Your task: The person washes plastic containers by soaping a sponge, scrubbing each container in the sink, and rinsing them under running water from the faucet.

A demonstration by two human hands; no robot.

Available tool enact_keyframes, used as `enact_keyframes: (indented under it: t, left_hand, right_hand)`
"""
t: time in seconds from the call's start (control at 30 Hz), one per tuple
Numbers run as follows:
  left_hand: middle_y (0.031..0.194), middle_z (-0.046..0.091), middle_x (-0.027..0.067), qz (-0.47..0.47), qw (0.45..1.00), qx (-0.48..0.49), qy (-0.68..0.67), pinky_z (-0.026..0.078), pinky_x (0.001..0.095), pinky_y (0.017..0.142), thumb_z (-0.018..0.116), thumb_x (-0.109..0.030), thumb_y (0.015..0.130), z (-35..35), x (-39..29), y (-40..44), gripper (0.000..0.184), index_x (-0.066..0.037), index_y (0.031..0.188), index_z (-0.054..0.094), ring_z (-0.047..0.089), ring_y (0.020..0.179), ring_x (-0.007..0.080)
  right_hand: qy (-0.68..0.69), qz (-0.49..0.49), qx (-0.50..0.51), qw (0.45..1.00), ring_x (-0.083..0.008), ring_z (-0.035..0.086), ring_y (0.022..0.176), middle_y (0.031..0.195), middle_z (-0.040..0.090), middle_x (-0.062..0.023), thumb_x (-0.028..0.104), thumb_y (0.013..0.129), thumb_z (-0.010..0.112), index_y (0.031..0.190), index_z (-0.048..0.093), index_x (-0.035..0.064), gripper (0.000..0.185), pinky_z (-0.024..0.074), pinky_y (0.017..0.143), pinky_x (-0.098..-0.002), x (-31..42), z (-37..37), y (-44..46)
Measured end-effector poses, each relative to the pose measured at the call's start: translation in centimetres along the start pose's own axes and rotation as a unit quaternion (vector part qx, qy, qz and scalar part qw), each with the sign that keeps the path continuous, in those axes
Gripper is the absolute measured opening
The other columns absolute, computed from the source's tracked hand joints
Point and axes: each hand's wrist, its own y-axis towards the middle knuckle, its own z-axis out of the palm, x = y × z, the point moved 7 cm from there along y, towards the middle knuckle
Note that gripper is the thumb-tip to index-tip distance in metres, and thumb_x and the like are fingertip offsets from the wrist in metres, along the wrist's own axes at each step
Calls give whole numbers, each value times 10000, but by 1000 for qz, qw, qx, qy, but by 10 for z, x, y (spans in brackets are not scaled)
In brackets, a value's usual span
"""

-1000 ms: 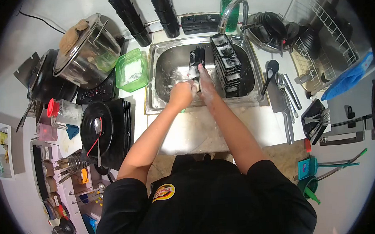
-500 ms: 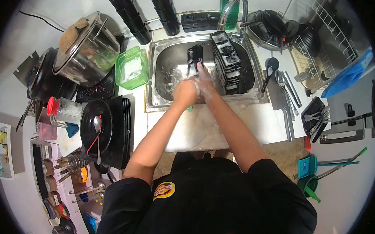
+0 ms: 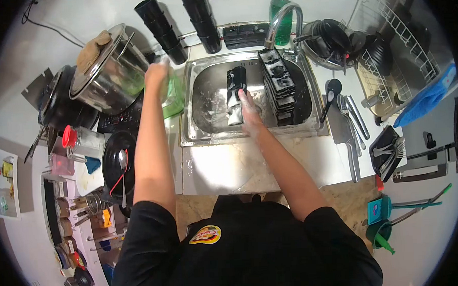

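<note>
My right hand [image 3: 248, 109] grips a long black sectioned tray [image 3: 236, 81] with white foam on it, held over the sink [image 3: 185, 127]. The thumb lies on its face; the other fingers are hidden. To the right, a stack of similar foamy black trays [image 3: 277, 79] leans inside the basin. My left hand [image 3: 157, 74] is raised over the green plastic tub [image 3: 174, 102] beside the sink. Its fingers are smeared by motion, so whether it holds anything cannot be made out.
A curved faucet [image 3: 292, 10] and a green soap bottle [image 3: 283, 25] stand behind the sink. Stacked black cups [image 3: 164, 36] and a large steel pot [image 3: 108, 71] are at the left. Right of the basin lie a knife [image 3: 349, 148] and other utensils.
My left hand has left the tray and swung up and left to the green tub. The right hand still holds the tray, which now shows more fully, with foam at its lower end.
</note>
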Motion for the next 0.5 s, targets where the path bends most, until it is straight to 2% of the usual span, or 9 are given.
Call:
enact_keyframes:
  t: [0.03, 0.07, 0.1, 0.17, 0.2, 0.3, 0.37, 0.43, 0.5]
  left_hand:
    - [1006, 588, 257, 7, 998, 39, 51, 436, 428, 824, 444, -460, 799, 14, 20, 19, 542, 24, 966, 619, 567, 980, 380]
    - [1006, 588, 257, 15, 998, 41, 51, 436, 428, 824, 444, -460, 799, 21, 25, 26, 542, 24, 966, 619, 567, 980, 380]
    - [1008, 590, 250, 10, 996, 48, 69, 441, 424, 820, 461, -423, 794, 28, 29, 29, 498, 14, 970, 621, 573, 973, 372]
    - [1012, 595, 236, 0, 993, 61, 104, 449, 417, 810, 495, -348, 782, 42, 36, 25, 414, -7, 976, 626, 583, 959, 357]
    - [1014, 597, 229, -8, 990, 69, 122, 453, 413, 806, 512, -311, 776, 49, 42, 19, 376, -17, 980, 628, 588, 953, 350]
    - [1018, 602, 215, -32, 982, 85, 164, 462, 406, 796, 546, -236, 764, 46, 39, -6, 310, -38, 986, 632, 599, 939, 335]
    - [944, 631, 196, 0, 993, -72, 96, 479, 387, 743, 601, -212, 731, -21, -39, -41, 266, -74, 953, 649, 627, 875, 303]
    - [888, 643, 186, 32, 997, -51, -42, 482, 389, 708, 641, -221, 701, -23, -78, -66, 280, -59, 929, 652, 634, 826, 306]
    - [851, 639, 196, 102, 984, 92, -116, 478, 378, 703, 646, -196, 698, 23, -110, -96, 273, -42, 923, 649, 632, 795, 304]
  right_hand:
    - [46, 27, 13, 999, -97, 493, 875, 977, 535, -16, 377, 901, 481, 1193, 446, 73, 422, 425, 730, -252, -4, 1, 1]
    - [77, 46, 30, 996, -110, 543, 762, 903, 553, -17, 388, 892, 495, 1153, 463, 93, 396, 457, 642, -258, -2, 5, -3]
    - [104, 63, 71, 990, -187, 583, 630, 807, 567, -55, 360, 903, 467, 1133, 430, 141, 320, 502, 537, -338, -6, 6, 3]
    - [148, 118, 124, 974, -216, 602, 650, 812, 583, -92, 355, 908, 447, 1106, 457, 112, 314, 527, 546, -375, -6, 14, -3]
    - [218, 170, 140, 951, -233, 608, 626, 773, 575, -100, 373, 887, 486, 1001, 474, 128, 271, 535, 528, -406, -17, 17, 0]
    - [168, 185, 129, 960, -282, 603, 654, 859, 558, -136, 227, 849, 497, 1089, 376, 112, 293, 534, 543, -413, -12, 19, -8]
    - [159, 161, 154, 962, -289, 601, 672, 879, 553, -144, 170, 805, 491, 1098, 362, 104, 327, 532, 563, -417, -4, 21, -13]
    - [152, 134, 184, 962, -296, 599, 691, 900, 547, -152, 112, 762, 484, 1108, 348, 96, 372, 530, 582, -421, -2, 23, -12]
    - [178, 175, 214, 944, -293, 593, 754, 977, 554, -178, 103, 729, 444, 1117, 435, -24, 408, 517, 681, -428, -13, 23, -9]
